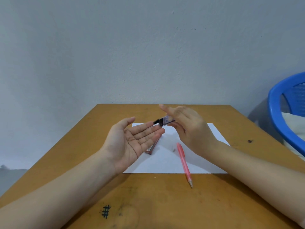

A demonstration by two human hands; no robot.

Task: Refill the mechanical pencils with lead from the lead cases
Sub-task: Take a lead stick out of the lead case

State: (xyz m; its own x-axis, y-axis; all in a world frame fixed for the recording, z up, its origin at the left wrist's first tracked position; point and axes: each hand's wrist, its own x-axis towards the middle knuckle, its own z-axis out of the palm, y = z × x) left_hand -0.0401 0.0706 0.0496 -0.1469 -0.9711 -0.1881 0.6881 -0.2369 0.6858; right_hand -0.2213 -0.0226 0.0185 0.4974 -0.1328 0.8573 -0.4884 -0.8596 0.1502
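Nearest the lens, a hash mark (106, 211) is inked on the wooden table (66, 187), between the person's two bare forearms. Further in, the left hand (132, 141) lies palm up with its fingers straight and together, holding nothing. It seems to be offered as a tray to catch whatever slides out. Just above its fingertips the right hand (189, 129) pinches a clear lead case (164, 121), tilted with the black dispensing end down toward the palm, the forefinger lifted free. A thin dark line near the left fingertips may be a lead, but it is too fine to tell.

The pink mechanical pencil (183, 161) is untouched. It lies mostly on the sheet of white paper (165, 164), its tip over the near edge onto the wood. A red lead case (152, 146) rests on the paper, partly under the left fingers. The white sheet probably makes dropped leads easy to spot. A blue chair (277, 104) stands at the right.
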